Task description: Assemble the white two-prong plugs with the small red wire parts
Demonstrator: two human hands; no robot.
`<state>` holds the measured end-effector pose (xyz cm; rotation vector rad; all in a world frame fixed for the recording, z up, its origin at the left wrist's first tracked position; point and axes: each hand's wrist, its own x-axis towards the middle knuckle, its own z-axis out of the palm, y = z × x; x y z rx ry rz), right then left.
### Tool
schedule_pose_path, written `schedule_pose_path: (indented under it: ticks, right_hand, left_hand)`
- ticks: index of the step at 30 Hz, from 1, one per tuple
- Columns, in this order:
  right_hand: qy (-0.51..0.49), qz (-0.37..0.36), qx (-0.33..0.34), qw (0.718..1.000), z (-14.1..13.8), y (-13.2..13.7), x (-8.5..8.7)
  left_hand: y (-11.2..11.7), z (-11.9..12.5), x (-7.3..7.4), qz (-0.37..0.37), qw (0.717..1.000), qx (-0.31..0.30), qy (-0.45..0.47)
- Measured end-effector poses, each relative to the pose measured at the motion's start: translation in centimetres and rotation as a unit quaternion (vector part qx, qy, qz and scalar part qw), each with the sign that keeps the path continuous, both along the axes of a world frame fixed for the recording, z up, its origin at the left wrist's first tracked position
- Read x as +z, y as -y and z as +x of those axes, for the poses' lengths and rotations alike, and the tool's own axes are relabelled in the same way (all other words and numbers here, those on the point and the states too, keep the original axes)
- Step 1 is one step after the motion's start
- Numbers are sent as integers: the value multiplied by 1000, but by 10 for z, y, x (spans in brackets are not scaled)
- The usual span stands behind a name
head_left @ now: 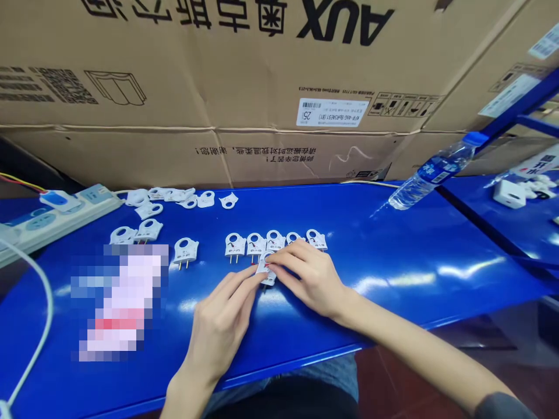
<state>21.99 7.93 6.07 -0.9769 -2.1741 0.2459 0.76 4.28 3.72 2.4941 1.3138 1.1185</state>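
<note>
My left hand [225, 326] and my right hand [308, 273] meet over the middle of the blue table [393, 256], fingers pinched together on one small white plug piece [265, 271] with metal pins. Just behind them a row of several like white plug pieces [255, 244] lies side by side. One more plug piece [186, 251] lies alone to the left, and a loose heap of white plug parts [148, 212] sits at the back left.
Large cardboard boxes [244, 87] wall off the back edge. A white power strip [52, 218] with cables lies at the far left. A plastic water bottle [432, 173] lies on its side at the back right. A blurred patch [122, 302] covers something left of my hands.
</note>
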Motion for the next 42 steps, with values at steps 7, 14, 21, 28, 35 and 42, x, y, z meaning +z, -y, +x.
schedule_pose_path:
  ticks: [7,14,21,28,35,42]
  right_hand:
    - [0,2,7,1000,0,-1,1]
    - [20,-8,7,1000,1,0,-1]
    - [-2,-5,16,1000,0,0,-3]
    - [-1,-9,6,1000,0,-1,-1]
    - [19,2,3,1000,1,-3,0]
    - [33,10,8,999,1,-2,0]
  left_hand:
    - [0,1,2,3,1000,-9,6]
    - [0,0,1,9,1000,-11,2]
    - [-1,1,0,6,1000,-25,9]
    - [-1,1,1,17,999,-27,17]
    - [-1,3,4,4,999,-28,27]
    - [0,2,6,-19,999,-20,25]
